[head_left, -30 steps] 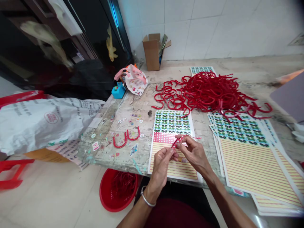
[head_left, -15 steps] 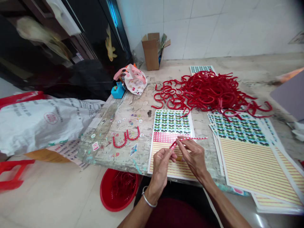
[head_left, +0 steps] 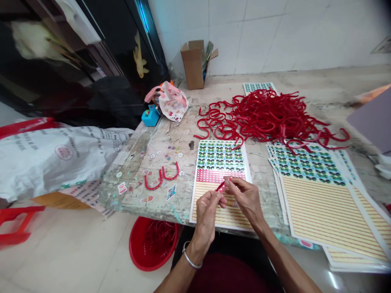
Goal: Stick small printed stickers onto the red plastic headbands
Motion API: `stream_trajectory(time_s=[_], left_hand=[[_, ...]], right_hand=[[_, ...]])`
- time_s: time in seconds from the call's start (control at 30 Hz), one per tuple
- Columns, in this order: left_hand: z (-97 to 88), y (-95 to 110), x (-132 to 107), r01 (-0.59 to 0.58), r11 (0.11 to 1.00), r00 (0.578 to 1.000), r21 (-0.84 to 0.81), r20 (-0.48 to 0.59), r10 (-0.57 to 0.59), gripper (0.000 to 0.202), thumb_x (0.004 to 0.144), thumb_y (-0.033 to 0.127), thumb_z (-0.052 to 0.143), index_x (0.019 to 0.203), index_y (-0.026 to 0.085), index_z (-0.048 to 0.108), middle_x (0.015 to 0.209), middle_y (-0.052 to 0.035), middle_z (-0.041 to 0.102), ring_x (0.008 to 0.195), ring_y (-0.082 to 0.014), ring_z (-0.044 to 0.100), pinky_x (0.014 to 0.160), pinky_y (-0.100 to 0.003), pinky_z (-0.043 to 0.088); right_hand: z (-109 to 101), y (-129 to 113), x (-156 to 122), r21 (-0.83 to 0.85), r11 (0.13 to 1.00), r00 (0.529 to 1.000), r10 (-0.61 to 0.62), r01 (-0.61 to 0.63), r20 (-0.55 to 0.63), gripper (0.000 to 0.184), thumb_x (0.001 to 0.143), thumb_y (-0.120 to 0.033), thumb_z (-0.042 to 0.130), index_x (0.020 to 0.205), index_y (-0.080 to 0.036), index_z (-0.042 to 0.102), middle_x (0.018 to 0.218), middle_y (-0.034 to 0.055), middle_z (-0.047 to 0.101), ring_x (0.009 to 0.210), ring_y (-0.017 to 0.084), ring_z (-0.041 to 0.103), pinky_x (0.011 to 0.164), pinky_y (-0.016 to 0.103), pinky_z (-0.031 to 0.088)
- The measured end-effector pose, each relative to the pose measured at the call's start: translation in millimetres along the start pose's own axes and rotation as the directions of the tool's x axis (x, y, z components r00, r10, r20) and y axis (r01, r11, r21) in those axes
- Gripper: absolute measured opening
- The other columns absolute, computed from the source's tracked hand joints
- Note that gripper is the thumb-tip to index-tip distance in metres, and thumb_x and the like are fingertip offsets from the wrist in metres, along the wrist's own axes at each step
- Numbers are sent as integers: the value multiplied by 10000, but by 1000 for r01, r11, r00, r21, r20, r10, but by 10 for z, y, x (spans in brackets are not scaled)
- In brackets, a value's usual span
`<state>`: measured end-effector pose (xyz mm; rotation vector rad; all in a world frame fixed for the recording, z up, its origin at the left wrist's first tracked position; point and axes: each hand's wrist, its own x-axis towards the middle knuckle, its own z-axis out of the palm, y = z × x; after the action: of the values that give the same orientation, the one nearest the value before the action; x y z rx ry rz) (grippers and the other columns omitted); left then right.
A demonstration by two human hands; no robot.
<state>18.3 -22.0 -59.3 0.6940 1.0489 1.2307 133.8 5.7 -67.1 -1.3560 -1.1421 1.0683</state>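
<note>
My left hand (head_left: 208, 209) and my right hand (head_left: 247, 197) are closed together on a thin red piece with a dotted sticker strip (head_left: 221, 186), held just above a sticker sheet (head_left: 220, 162) at the table's near edge. The sheet has rows of eye stickers at its top, a red dotted band in the middle and yellow stripes below. A big heap of red curved plastic bands (head_left: 269, 116) lies beyond the sheet. Two red U-shaped bands (head_left: 161, 176) lie on the table to the left of my hands.
A stack of sticker sheets (head_left: 320, 191) lies on the right. A red basin (head_left: 151, 244) with red pieces stands on the floor below the table edge. A white sack (head_left: 55, 156) is at the left; a cardboard box (head_left: 194, 63), a patterned bag (head_left: 171, 101) and a blue toy (head_left: 150, 115) stand farther back.
The dotted strip stuck out to the right half a second ago. Now it is short and drawn in between my fingers. Both hands stay at the sheet's near part.
</note>
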Motion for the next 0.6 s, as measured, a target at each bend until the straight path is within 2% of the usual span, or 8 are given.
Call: stream_trajectory(time_s=[0.13, 0.23, 0.33, 0.4, 0.5, 0.6], left_hand=[[-11, -18, -9, -3, 1000, 1000, 12, 11, 3, 188, 801, 261, 558, 671, 133, 601, 662, -29, 610, 606, -111, 516, 653, -244, 399], [-36, -12, -10, 25, 999, 999, 35, 42, -27, 197, 798, 278, 565, 672, 131, 601, 665, -30, 610, 616, -113, 522, 660, -245, 405], [-50, 39, 14, 72, 995, 989, 64, 126, -80, 206, 806, 303, 559, 717, 124, 607, 703, -36, 614, 640, -114, 533, 684, -249, 412], [-46, 89, 47, 86, 992, 976, 97, 191, -103, 218, 815, 321, 549, 767, 118, 613, 715, -34, 607, 631, -105, 525, 665, -239, 409], [-31, 154, 99, 113, 982, 954, 150, 259, -150, 239, 821, 346, 540, 828, 116, 604, 628, -4, 561, 527, -77, 459, 525, -201, 352], [-27, 177, 108, 158, 975, 944, 158, 265, -196, 233, 830, 349, 529, 834, 122, 581, 559, 28, 507, 446, -49, 374, 444, -187, 260]], right_hand=[[24, 36, 4, 63, 998, 1000, 20, -19, -17, 205, 762, -366, 606, 844, -193, 681, 906, 51, 687, 731, 186, 644, 675, 331, 557], [24, 49, -1, 7, 999, 998, -33, 33, -47, 198, 768, -361, 597, 820, -189, 681, 905, 56, 684, 779, 199, 645, 647, 325, 566], [16, 44, -24, -40, 995, 995, -92, 91, -40, 183, 776, -345, 588, 788, -184, 674, 914, 67, 679, 815, 209, 645, 598, 302, 571], [14, 45, -46, -50, 988, 988, -150, 149, -27, 156, 780, -318, 587, 779, -185, 669, 910, 70, 679, 805, 199, 648, 581, 282, 568], [-1, 76, -67, -114, 958, 965, -264, 263, 7, 112, 791, -260, 578, 831, -195, 661, 911, 71, 680, 797, 188, 650, 608, 287, 567], [-57, 137, -62, -252, 877, 912, -405, 408, 67, 164, 828, -203, 525, 937, -208, 647, 962, 80, 677, 904, 205, 633, 728, 344, 554]])
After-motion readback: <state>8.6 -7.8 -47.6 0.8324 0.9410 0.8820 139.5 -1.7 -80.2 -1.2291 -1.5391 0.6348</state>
